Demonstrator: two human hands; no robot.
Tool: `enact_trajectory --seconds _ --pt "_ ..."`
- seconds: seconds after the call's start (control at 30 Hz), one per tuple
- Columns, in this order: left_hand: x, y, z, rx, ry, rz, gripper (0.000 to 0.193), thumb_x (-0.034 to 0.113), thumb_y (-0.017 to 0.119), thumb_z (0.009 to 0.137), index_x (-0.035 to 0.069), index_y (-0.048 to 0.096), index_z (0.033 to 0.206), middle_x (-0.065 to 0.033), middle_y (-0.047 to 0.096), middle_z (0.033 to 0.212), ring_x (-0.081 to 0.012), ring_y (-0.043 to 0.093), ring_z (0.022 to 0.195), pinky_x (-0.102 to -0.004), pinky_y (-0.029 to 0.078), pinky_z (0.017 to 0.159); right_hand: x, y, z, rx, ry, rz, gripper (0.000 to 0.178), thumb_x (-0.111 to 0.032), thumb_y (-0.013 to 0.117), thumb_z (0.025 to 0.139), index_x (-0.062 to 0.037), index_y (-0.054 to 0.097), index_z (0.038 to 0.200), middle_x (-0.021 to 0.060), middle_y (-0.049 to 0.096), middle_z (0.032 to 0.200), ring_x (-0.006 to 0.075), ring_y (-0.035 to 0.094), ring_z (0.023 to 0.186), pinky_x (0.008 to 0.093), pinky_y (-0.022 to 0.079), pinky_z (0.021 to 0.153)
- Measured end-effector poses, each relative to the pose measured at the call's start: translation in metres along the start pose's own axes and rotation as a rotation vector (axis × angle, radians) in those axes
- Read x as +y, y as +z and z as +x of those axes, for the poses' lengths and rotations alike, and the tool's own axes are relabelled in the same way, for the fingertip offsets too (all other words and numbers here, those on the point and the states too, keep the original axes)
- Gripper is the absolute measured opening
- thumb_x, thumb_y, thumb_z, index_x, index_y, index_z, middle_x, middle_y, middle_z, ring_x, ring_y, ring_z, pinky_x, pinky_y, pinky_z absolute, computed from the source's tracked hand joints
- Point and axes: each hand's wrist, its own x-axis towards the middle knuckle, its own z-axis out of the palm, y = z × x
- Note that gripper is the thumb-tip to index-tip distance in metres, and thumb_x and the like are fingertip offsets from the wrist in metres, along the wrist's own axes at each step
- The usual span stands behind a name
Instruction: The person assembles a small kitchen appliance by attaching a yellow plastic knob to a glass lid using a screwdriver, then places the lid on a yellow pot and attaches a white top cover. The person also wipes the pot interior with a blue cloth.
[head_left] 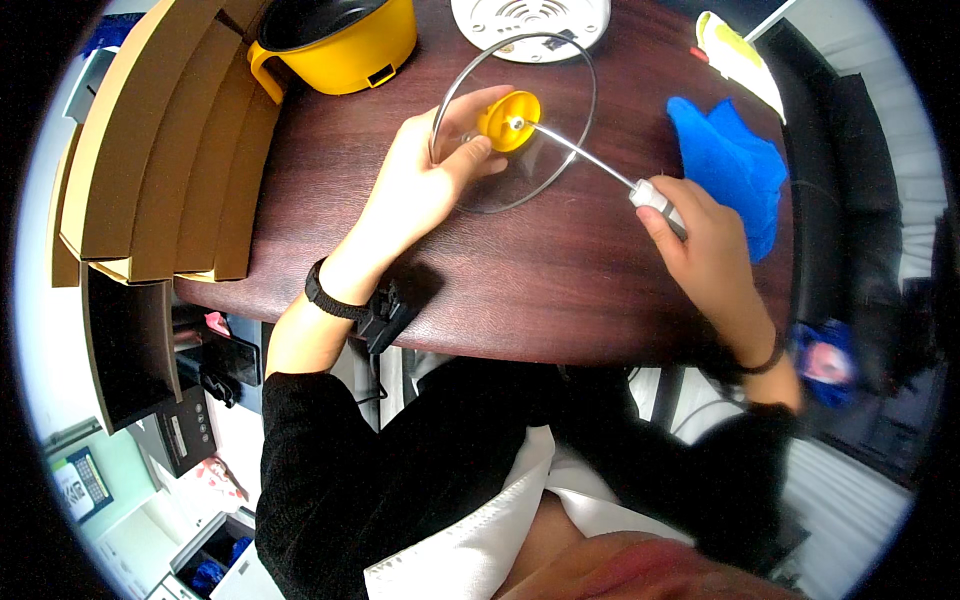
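My left hand (440, 165) grips a round glass lid (540, 180) with a metal rim, tilted up above the table. Its fingers close around the yellow knob (527, 105) at the lid's middle, whose hollow side faces me. A screw sits at the knob's centre. In my right hand (700, 225) is a screwdriver (655, 203) with a white and grey handle. The long metal shaft slants up to the left, and its tip meets the screw or lies very close to it.
A yellow pot (345, 50) with a dark inside stands at the back left, beside an opened cardboard box (160, 150). At the back is a white round base (535, 20). Blue cloth (735, 165) and a white and yellow item (735, 60) lie on the right side.
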Motion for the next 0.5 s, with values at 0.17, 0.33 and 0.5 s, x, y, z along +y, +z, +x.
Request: enact_trajectory --seconds 0.17,0.33,0.5 --pt "-0.001 0.0 0.0 -0.002 0.01 -0.011 0.042 -0.003 0.045 0.095 -0.003 0.042 0.137 -0.0143 0.052 0.132 -0.0216 0.052 0.12 -0.0367 0.051 0.097 -0.006 -0.011 0.002 -0.04 -0.016 -0.064 0.028 -0.023 0.069 0.083 -0.0046 0.062 0.103 0.0123 0.06 0.083 0.0307 0.062 0.067 0.0372 0.047 0.054" --pt "-0.004 0.0 -0.001 -0.013 0.015 -0.001 0.042 -0.003 0.046 0.095 -0.002 0.042 0.137 -0.0139 0.052 0.132 -0.0213 0.052 0.12 -0.0367 0.051 0.097 -0.009 -0.012 0.004 -0.009 -0.069 -0.096 0.029 -0.022 0.071 0.081 -0.006 0.062 0.104 0.0109 0.059 0.081 0.0294 0.061 0.063 0.0369 0.046 0.052" --pt "0.0 0.004 -0.001 -0.013 0.017 -0.007 0.042 -0.002 0.047 0.095 -0.002 0.043 0.137 -0.0131 0.053 0.131 -0.0212 0.052 0.12 -0.0367 0.051 0.097 -0.008 -0.014 0.003 0.001 -0.077 -0.117 0.03 -0.022 0.072 0.081 -0.0063 0.062 0.105 0.0103 0.058 0.081 0.0284 0.06 0.062 0.0363 0.046 0.052"
